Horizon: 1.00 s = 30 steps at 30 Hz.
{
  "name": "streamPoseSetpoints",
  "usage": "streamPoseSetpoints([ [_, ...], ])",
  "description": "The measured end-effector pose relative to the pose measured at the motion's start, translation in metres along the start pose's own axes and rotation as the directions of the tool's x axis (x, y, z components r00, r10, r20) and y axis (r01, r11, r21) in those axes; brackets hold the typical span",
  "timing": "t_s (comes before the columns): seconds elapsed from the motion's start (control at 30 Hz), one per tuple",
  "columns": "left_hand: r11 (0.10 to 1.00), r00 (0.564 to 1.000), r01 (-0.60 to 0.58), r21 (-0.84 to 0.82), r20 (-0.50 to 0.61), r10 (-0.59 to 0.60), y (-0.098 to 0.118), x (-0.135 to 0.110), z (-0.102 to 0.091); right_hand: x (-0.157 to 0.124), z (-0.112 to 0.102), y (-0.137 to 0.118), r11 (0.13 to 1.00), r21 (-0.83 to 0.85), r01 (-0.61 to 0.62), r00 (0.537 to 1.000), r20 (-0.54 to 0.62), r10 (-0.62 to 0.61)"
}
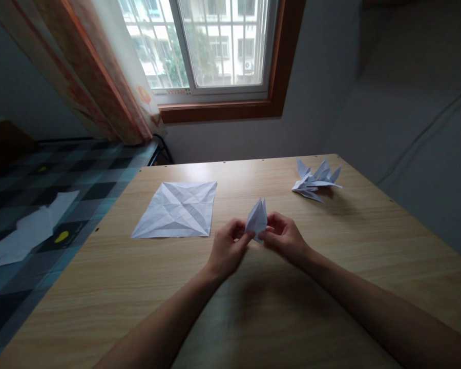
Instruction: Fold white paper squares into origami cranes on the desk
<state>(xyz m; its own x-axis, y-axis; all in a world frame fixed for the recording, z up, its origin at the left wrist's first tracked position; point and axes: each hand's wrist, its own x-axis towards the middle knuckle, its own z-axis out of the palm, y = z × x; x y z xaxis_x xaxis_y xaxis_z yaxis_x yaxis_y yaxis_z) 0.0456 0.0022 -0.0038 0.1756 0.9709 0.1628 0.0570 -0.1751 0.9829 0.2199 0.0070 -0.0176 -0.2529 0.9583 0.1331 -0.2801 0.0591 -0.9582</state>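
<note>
A small folded white paper piece (256, 217), with two points at its top, is held upright a little above the table. My left hand (232, 241) pinches its lower left side between thumb and fingers. On the lower right side my right hand (286, 237) grips the same piece, thumb in front. The fingers behind the paper are partly hidden. Left of my hands lies a flat square sheet of white paper (180, 210), covered in crease lines. Folded paper cranes (315, 180) sit in a cluster at the back right of the table; how many I cannot tell.
The light wooden table (138, 287) has its far edge below a window (226, 46). To the left, a bed with a checked cover (13, 205) bears loose white paper (30, 230). A curtain (96, 66) hangs at the left, and a cable (426, 130) runs along the right wall.
</note>
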Motion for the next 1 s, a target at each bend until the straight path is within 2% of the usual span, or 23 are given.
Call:
streamPoseSetpoints([
  [0.2, 0.968, 0.994, 0.092, -0.232, -0.042, -0.104, 0.002, 0.001, 0.003, -0.001, 0.006, 0.003, 0.998, 0.002, 0.055, 0.996, -0.075, -0.055],
  [0.4, 0.94, 0.999, 0.044, -0.338, -0.001, -0.047, 0.001, 0.001, 0.004, 0.0, 0.006, 0.001, 0.987, -0.098, 0.128, 0.985, -0.108, -0.138],
  [0.5, 0.957, 1.0, 0.003, -0.291, 0.031, 0.006, 0.0, 0.001, 0.002, 0.0, 0.004, -0.001, 0.976, -0.145, 0.16, 0.981, -0.088, -0.174],
  [0.67, 0.99, 0.996, -0.081, -0.113, 0.021, 0.084, 0.005, 0.002, -0.004, -0.002, 0.0, -0.007, 0.965, -0.199, 0.169, 0.984, -0.028, -0.178],
  [0.83, 0.99, 0.992, -0.093, -0.101, 0.081, 0.101, 0.005, 0.002, -0.008, -0.001, 0.001, -0.003, 0.965, -0.221, 0.141, 0.984, -0.072, -0.16],
  [0.93, 0.996, 0.996, -0.072, -0.046, 0.043, 0.074, 0.001, 0.0, -0.003, -0.001, 0.004, 0.002, 0.973, -0.198, 0.12, 0.984, -0.108, -0.143],
  [1.0, 0.995, 0.999, -0.029, -0.092, 0.018, 0.03, -0.001, -0.002, 0.002, -0.001, 0.005, 0.004, 0.977, -0.175, 0.122, 0.978, -0.148, -0.149],
])
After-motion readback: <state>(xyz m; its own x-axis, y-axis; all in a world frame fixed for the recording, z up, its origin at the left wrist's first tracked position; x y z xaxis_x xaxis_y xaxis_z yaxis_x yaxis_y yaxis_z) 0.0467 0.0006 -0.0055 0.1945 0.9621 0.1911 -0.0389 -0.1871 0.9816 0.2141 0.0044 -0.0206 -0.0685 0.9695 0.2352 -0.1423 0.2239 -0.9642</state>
